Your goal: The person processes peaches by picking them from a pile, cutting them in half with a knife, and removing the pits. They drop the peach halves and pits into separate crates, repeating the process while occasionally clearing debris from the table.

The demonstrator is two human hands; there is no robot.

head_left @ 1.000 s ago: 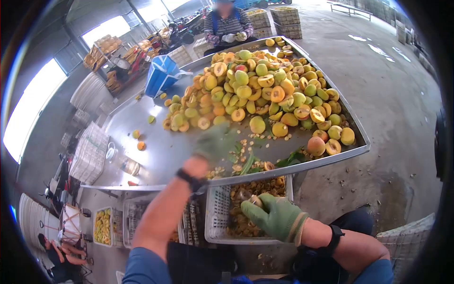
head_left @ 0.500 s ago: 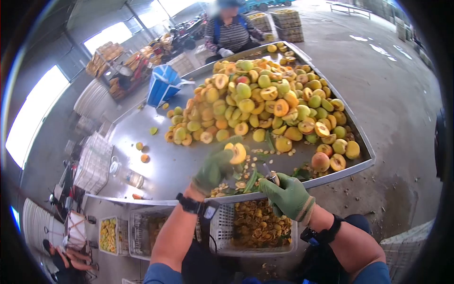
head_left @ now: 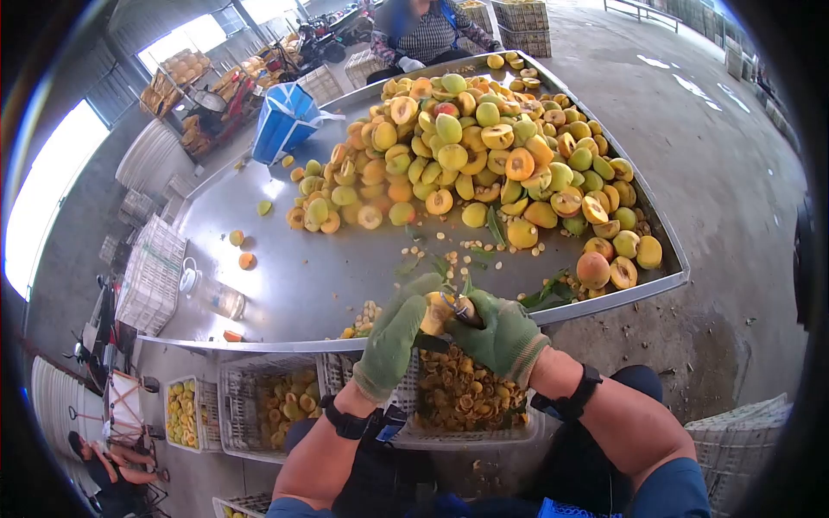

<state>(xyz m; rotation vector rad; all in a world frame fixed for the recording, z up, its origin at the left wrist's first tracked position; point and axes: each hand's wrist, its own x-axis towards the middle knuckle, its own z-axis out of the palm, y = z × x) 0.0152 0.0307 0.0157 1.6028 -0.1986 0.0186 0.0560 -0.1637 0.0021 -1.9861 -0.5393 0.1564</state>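
My left hand (head_left: 390,341), in a green glove, is closed around a yellow peach half (head_left: 434,318) just over the table's near edge. Close against it, my gloved right hand (head_left: 503,335) grips a small metal-bladed tool (head_left: 463,307) with a rounded handle. The blade meets the fruit; its tip is hidden. A large heap of halved peaches (head_left: 449,160) covers the middle and far part of the metal table (head_left: 294,276). Loose pits (head_left: 367,315) and green leaves lie in front of the heap. Below my hands sits a crate of brownish fruit scraps (head_left: 471,393).
Peach halves fill another crate (head_left: 289,401) at the lower left. A clear jug (head_left: 211,293) and a blue-and-white bag (head_left: 283,123) stand on the table's left side. Across the table sits another person (head_left: 423,39). A raised rim (head_left: 604,302) edges the table.
My left hand has brought the peach half down and toward me, meeting the tool in my right hand. The right hand has moved slightly left and up. The camera view has shifted a little.
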